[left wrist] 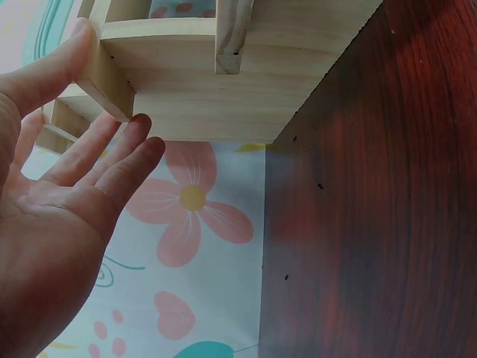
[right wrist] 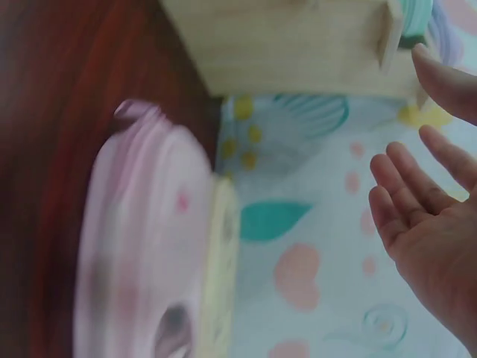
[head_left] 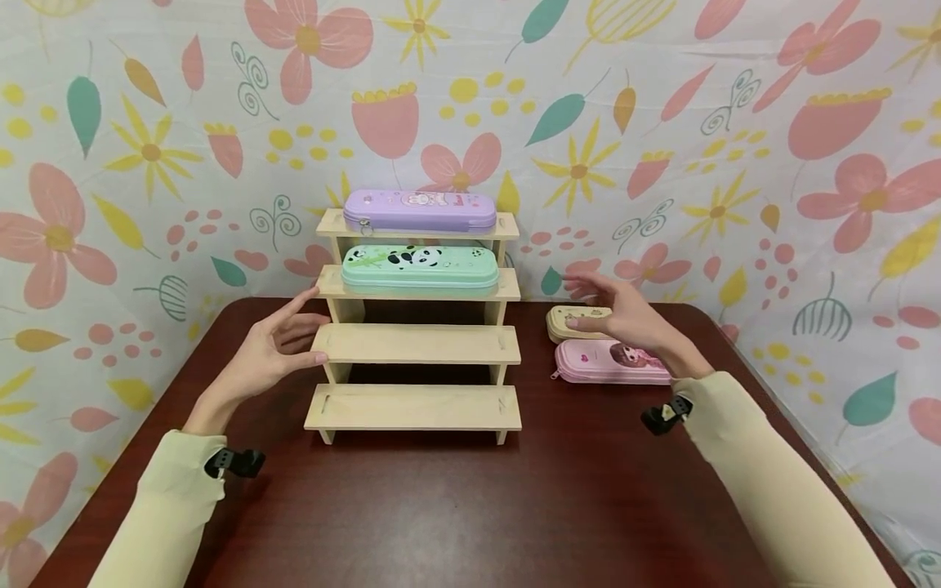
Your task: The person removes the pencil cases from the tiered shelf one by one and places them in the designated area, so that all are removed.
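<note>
A four-tier wooden display rack (head_left: 422,344) stands on the dark table. My left hand (head_left: 257,351) holds its left side, thumb on the end of the third board from the top and fingers reaching behind it. My right hand (head_left: 634,317) hovers with fingers loosely extended, holding nothing, and overlaps the cases on the right in the head view. A cream pencil case (head_left: 560,325) lies there behind a pink pencil case (right wrist: 141,246) with a doll picture. On the rack, a lilac pencil case (head_left: 419,211) sits on the top tier and a mint panda pencil case (head_left: 420,267) on the second.
The two lower tiers are bare boards, the lowest board (head_left: 412,407) nearest me. A flowered cloth backdrop (head_left: 588,49) rises behind the table and at both sides. The reddish-brown tabletop (head_left: 456,506) extends in front of the rack.
</note>
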{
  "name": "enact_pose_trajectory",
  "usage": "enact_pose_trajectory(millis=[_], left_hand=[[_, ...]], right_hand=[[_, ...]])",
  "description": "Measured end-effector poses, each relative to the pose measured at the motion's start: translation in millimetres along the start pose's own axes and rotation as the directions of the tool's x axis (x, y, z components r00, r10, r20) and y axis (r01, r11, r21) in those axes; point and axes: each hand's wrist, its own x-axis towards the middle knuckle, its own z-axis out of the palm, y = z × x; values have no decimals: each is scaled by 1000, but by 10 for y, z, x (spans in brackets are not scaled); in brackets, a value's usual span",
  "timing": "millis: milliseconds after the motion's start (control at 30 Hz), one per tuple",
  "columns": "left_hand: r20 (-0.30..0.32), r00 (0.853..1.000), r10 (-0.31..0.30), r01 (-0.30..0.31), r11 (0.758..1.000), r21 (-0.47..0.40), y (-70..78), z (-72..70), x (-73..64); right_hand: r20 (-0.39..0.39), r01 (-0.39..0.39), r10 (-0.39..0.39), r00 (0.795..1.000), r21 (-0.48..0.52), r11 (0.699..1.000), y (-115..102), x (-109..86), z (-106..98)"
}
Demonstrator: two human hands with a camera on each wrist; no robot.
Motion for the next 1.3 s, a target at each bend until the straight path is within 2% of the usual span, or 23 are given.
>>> enact_pose_trajectory(millis=[200, 367, 667, 1067, 1300], left_hand=[[-7, 1000, -11, 11, 1000, 22, -4, 2, -12], [-1, 1000, 0, 0, 1000, 5, -8, 2, 7], [4, 1000, 0, 0, 1000, -6, -18, 6, 9], [0, 1000, -6, 6, 1000, 3, -2, -3, 17], [-1, 1000, -8, 8, 1000, 0, -15, 9, 3]], right_hand=[[8, 41, -41, 999, 62, 997, -270, 264, 151], [1, 62, -62, 998, 90, 994, -450, 447, 265], [-8, 117, -117, 993, 73, 990, -606, 706, 458], [-37, 150, -148, 988, 43, 988, -678, 815, 579], [-22, 122, -122, 992, 43, 992, -693, 818, 612]])
